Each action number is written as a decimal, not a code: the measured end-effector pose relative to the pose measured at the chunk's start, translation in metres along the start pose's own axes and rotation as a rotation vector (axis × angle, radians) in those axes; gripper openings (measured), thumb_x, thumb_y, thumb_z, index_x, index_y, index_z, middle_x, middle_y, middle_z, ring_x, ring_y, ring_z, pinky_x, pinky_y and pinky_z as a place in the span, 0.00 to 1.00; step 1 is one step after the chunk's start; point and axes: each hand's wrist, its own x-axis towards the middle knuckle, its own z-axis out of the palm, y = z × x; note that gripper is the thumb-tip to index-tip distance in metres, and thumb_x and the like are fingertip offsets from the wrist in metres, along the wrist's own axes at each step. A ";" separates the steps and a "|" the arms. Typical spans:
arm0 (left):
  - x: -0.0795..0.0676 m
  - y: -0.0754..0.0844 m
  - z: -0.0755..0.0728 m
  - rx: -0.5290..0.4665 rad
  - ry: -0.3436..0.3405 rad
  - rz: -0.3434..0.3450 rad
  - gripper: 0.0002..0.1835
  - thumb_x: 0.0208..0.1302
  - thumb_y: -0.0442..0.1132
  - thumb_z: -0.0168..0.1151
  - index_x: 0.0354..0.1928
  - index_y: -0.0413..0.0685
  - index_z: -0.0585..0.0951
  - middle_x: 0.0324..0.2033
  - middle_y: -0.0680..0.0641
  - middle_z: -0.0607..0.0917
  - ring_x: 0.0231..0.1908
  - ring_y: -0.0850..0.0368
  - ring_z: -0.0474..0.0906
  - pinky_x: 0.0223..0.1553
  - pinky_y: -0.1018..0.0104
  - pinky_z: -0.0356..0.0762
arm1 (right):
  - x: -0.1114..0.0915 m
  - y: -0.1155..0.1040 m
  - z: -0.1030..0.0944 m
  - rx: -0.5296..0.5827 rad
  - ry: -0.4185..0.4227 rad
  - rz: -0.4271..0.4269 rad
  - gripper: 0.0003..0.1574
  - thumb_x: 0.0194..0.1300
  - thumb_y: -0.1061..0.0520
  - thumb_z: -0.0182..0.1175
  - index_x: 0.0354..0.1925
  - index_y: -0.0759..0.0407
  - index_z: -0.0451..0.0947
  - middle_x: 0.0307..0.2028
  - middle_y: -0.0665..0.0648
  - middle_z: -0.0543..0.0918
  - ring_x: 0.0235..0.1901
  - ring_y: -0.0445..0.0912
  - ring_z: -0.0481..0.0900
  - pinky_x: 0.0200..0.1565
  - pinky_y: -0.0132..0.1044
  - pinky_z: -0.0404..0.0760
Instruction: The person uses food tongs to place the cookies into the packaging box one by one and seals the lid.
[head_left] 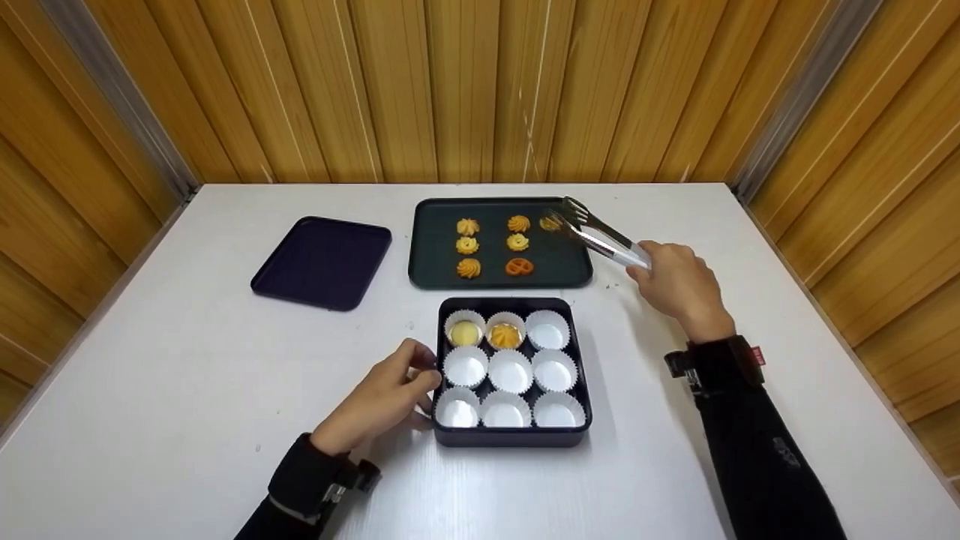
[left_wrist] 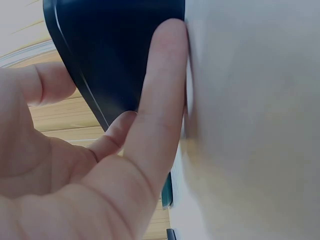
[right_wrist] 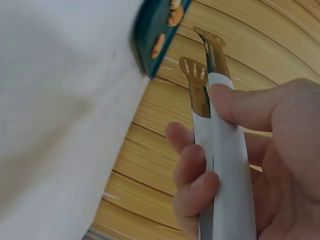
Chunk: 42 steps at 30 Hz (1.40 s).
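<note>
My right hand (head_left: pixel 679 289) grips the white handles of metal tongs (right_wrist: pixel 227 165), thumb on one arm and fingers curled round the other. The slotted tong tips stand slightly apart over the right end of a dark green tray (head_left: pixel 442 280), overlapping a cookie (head_left: pixel 550 223) in the head view. My left hand (head_left: pixel 390 390) rests against the left wall of a black square box (head_left: pixel 514 437), one finger extended along its side. White paper cups (head_left: pixel 510 371) fill the box in rows. A pale round cookie (head_left: pixel 464 334) and a golden piped cookie (head_left: pixel 505 336) sit in two back-row cups.
Several piped cookies (head_left: pixel 469 268) and a pretzel-shaped cookie (head_left: pixel 519 267) lie in two columns on the tray. To its left is a dark purple square lid (head_left: pixel 322 262) on the white table (head_left: pixel 180 360). Wood-patterned panels (head_left: pixel 465 90) enclose the back and sides.
</note>
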 end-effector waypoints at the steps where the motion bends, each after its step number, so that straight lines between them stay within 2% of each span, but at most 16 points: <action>1: 0.000 0.000 0.000 -0.001 -0.003 0.001 0.17 0.77 0.40 0.57 0.60 0.39 0.70 0.53 0.37 0.80 0.35 0.50 0.84 0.34 0.52 0.93 | 0.001 0.001 0.003 -0.004 0.004 0.003 0.20 0.76 0.55 0.61 0.59 0.65 0.80 0.43 0.73 0.84 0.36 0.65 0.80 0.31 0.62 0.79; 7: 0.001 0.000 0.001 0.016 -0.005 0.009 0.18 0.76 0.41 0.57 0.60 0.38 0.70 0.53 0.38 0.81 0.35 0.50 0.84 0.33 0.52 0.93 | 0.009 0.005 0.014 -0.032 -0.014 0.007 0.18 0.75 0.55 0.61 0.55 0.67 0.80 0.42 0.75 0.84 0.36 0.69 0.82 0.30 0.64 0.80; 14: 0.000 -0.002 0.000 0.001 -0.001 0.000 0.18 0.76 0.41 0.57 0.60 0.39 0.70 0.52 0.38 0.81 0.35 0.50 0.84 0.34 0.51 0.93 | 0.020 0.004 0.027 -0.047 -0.034 0.052 0.28 0.77 0.54 0.60 0.67 0.69 0.76 0.55 0.80 0.82 0.47 0.76 0.83 0.39 0.69 0.83; 17: 0.000 -0.003 0.000 0.003 -0.004 0.008 0.18 0.76 0.41 0.57 0.60 0.39 0.70 0.52 0.38 0.82 0.35 0.51 0.84 0.34 0.52 0.93 | 0.023 0.003 0.032 -0.049 -0.028 0.064 0.29 0.77 0.54 0.60 0.68 0.70 0.75 0.56 0.80 0.81 0.47 0.76 0.83 0.40 0.70 0.84; 29: 0.002 -0.001 0.000 0.012 -0.010 0.017 0.17 0.76 0.41 0.57 0.60 0.39 0.70 0.51 0.37 0.81 0.34 0.51 0.84 0.33 0.52 0.93 | 0.030 0.006 0.040 -0.083 0.016 0.038 0.21 0.76 0.54 0.61 0.59 0.68 0.78 0.46 0.81 0.83 0.41 0.77 0.84 0.34 0.70 0.83; 33: 0.003 -0.002 0.000 0.016 -0.013 0.020 0.17 0.76 0.41 0.56 0.59 0.39 0.70 0.53 0.37 0.80 0.35 0.50 0.84 0.34 0.53 0.93 | 0.030 0.006 0.034 -0.114 -0.003 0.027 0.18 0.77 0.53 0.61 0.55 0.65 0.78 0.43 0.78 0.84 0.39 0.75 0.84 0.32 0.67 0.81; 36: 0.002 -0.002 0.000 0.017 -0.015 0.023 0.18 0.77 0.41 0.56 0.59 0.38 0.70 0.53 0.37 0.80 0.35 0.50 0.84 0.34 0.53 0.93 | 0.027 0.007 0.023 -0.133 -0.059 0.024 0.16 0.77 0.51 0.60 0.52 0.62 0.79 0.44 0.77 0.83 0.40 0.74 0.83 0.32 0.66 0.81; 39: 0.002 -0.002 -0.001 0.013 -0.017 0.023 0.18 0.77 0.41 0.57 0.59 0.38 0.70 0.53 0.36 0.80 0.35 0.50 0.84 0.34 0.52 0.93 | 0.023 0.008 0.006 -0.143 -0.147 0.033 0.20 0.78 0.49 0.58 0.58 0.60 0.80 0.50 0.78 0.83 0.44 0.74 0.82 0.37 0.67 0.82; 42: 0.002 -0.002 -0.001 0.006 -0.017 0.020 0.18 0.76 0.41 0.57 0.60 0.38 0.70 0.53 0.36 0.80 0.35 0.50 0.84 0.34 0.52 0.93 | 0.016 0.007 -0.012 -0.150 -0.231 0.044 0.29 0.78 0.47 0.58 0.69 0.59 0.77 0.59 0.78 0.80 0.50 0.74 0.81 0.41 0.68 0.82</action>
